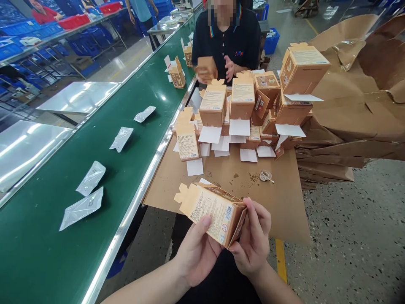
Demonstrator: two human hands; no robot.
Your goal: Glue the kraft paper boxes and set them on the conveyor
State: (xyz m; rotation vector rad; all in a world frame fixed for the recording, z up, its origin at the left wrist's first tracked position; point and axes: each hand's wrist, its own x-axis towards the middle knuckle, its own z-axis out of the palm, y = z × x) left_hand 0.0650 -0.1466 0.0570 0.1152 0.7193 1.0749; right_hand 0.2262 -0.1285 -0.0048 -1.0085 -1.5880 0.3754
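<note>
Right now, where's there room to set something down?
Cardboard sheet: the patch between your right hand, the white coil and the sheet's right edge. Green belt: the strip between the silver pouches and metal rail. Crowded: the sheet's far end, packed with boxes.

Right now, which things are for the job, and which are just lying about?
Job, it seems: held box, in left hand and right hand; piled boxes; perhaps pouches, belt.
Lying about, probably: white coil, specks, brown paper.

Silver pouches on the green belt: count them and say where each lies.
4: the nearest pouch, the second pouch just beyond it, the third pouch farther up the belt, and the fourth pouch farthest off. Boxes up the belt may hide others.
</note>
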